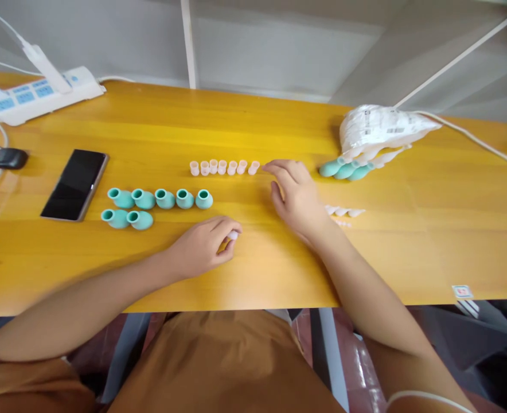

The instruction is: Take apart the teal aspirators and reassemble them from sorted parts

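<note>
My left hand point(206, 246) rests on the yellow wooden table point(253, 115), its fingers pinched on a small pale pink cap point(233, 234). My right hand point(294, 192) reaches forward with fingers stretched, its fingertips at the right end of a row of several pale pink caps point(223, 167). Left of my hands lie several teal rubber bulbs point(159, 201) in two rows. A few more teal bulbs point(346, 170) lie at the mouth of a white plastic bag point(378, 129) on the right. Small white pointed tips point(343, 211) lie just right of my right wrist.
A black phone point(75, 184) lies face up at the left. A white power strip point(38, 94) with plugs and cables sits at the far left corner, with a black adapter point(9, 158) near it. A white cable point(472, 140) runs across the right.
</note>
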Motion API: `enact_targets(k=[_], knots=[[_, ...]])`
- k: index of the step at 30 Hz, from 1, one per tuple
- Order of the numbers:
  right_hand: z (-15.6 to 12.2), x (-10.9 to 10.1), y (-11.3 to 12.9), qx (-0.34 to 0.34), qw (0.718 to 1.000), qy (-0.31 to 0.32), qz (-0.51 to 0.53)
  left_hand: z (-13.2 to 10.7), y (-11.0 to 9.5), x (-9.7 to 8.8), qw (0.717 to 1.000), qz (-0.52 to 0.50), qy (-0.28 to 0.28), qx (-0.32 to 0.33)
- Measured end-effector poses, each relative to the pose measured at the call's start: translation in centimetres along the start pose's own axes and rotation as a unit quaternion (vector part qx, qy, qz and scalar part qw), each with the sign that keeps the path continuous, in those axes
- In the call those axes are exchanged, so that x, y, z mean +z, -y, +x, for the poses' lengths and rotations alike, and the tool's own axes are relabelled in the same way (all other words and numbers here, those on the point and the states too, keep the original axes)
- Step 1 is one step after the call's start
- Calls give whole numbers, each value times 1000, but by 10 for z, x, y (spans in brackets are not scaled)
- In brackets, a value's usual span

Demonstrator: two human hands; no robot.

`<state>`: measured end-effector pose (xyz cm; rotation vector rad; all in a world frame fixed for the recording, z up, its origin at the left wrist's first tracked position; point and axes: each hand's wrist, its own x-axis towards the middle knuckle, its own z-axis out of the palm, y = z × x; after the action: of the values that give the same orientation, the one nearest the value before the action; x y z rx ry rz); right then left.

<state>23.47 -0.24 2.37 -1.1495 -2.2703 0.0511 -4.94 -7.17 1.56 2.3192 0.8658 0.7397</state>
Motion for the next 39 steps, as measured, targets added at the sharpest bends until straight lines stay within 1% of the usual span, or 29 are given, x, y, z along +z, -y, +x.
enact_targets(k=[3,6,10,15,17,20,24,29,36,37,39], knots=[[4,13,7,16,998,55,-32,0,1,0,1000,4,2,1],[6,20,6,30,995,78,-48,0,1,0,1000,9,4,1],[10,21,3,50,996,68,-41,0,2,0,999,31,4,9],[12,24,-1,55,996,60,-30,-1,6,3,996,77,-18,52],[12,27,-2,57,996,60,-26,-2,7,3,995,90,-18,50],[12,31,-4,53,997,63,-14,-2,8,3,994,100,-5,45],[12,34,-6,31,997,64,5,0,10,3,996,75,14,43],[14,34,-5,22,999,36,29,2,11,2,997,66,19,34],[14,35,-5,39,998,5,54,1,7,1,998,45,-9,36],[15,35,-5,39,998,5,52,2,7,1,998,42,-12,40],[15,35,-6,33,998,26,45,2,7,2,997,41,-17,58]])
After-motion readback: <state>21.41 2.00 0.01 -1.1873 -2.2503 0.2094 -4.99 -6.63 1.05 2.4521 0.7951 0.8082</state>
